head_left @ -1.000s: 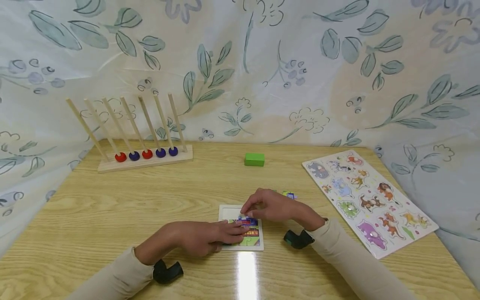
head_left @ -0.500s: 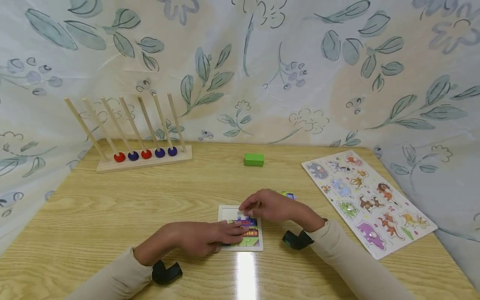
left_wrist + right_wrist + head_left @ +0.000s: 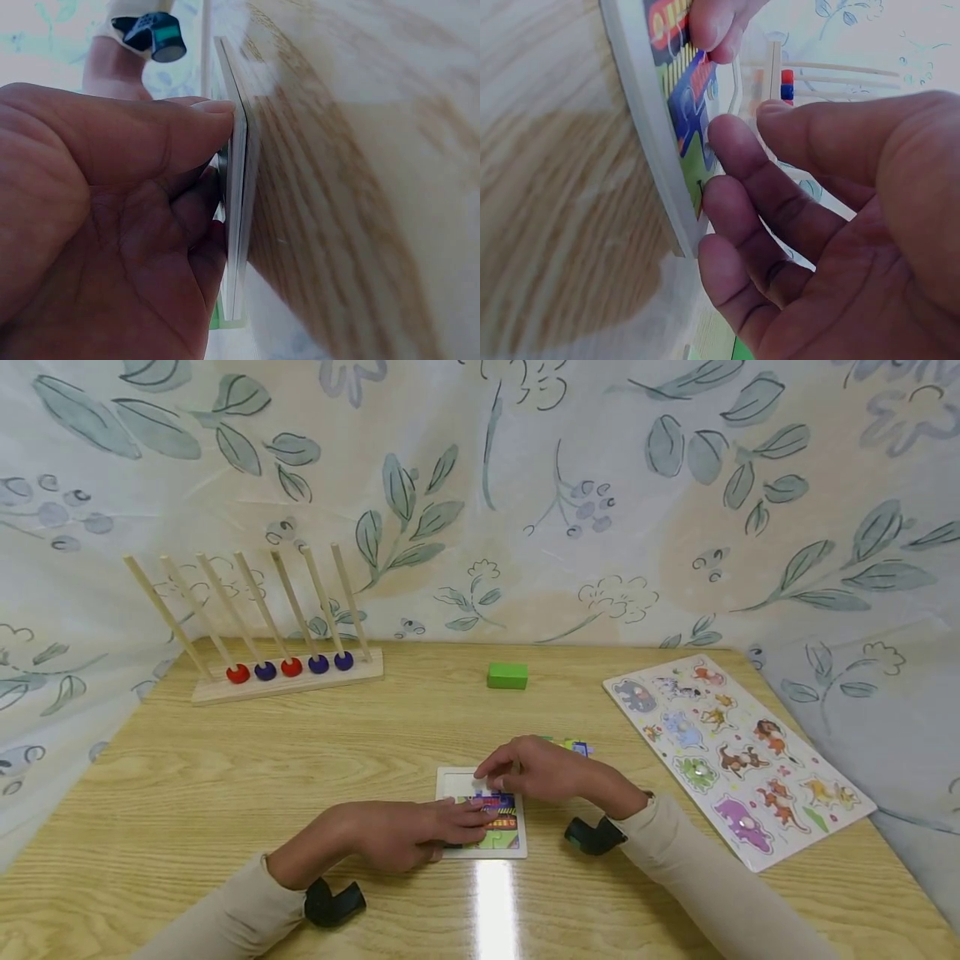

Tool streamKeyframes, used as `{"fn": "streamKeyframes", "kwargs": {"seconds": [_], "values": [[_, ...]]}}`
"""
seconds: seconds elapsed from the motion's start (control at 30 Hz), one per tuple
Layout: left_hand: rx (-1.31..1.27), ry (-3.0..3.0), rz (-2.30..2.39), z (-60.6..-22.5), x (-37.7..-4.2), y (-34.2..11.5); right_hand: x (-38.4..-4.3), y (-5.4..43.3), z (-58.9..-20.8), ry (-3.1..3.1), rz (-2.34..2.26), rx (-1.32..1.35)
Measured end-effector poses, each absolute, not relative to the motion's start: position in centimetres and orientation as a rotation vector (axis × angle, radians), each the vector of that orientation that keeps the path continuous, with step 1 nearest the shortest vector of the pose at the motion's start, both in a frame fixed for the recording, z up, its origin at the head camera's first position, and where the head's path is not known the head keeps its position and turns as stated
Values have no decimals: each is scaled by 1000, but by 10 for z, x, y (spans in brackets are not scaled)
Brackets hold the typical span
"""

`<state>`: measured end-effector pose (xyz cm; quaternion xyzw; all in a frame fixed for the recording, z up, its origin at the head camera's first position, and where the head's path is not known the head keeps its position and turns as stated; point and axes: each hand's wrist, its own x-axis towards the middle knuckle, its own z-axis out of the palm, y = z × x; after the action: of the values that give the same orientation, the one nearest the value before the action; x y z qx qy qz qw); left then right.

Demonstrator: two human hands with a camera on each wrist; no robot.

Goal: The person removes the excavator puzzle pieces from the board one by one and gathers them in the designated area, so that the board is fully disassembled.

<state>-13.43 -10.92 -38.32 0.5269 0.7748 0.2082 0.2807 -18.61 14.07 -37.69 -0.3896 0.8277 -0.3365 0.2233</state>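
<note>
Biggest risk I see: the small white-framed square jigsaw tray [image 3: 481, 814] skids on the glossy wooden table [image 3: 225, 777] if my left hand [image 3: 397, 835], fingers flat on it, lets up. My right hand [image 3: 536, 770] seems to pinch a piece at the tray's top edge, hard to tell. The tray sits centre-front, colourful and partly filled.

Staged play corner: floral sheet backdrop [image 3: 525, 485], toy-strewn wooden table [image 3: 225, 777].

Peg rack w/ beads [image 3: 277, 672] far left, green block [image 3: 507, 676] mid, animal board [image 3: 738, 760] right.
</note>
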Motion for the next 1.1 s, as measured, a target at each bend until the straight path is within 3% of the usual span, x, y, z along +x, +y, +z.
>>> {"fn": "streamKeyframes", "kwargs": {"seconds": [0.4, 0.73, 1.1], "values": [[1351, 2075, 564, -383, -134, -108, -190, 138, -376, 2242, -932, -1217], [1352, 2067, 568, -385, -133, -107, -184, 142, -375, 2420, -975, -1087], [1352, 2077, 558, -384, -131, -105, -187, 145, -378, 2221, -1128, -1023]]}}
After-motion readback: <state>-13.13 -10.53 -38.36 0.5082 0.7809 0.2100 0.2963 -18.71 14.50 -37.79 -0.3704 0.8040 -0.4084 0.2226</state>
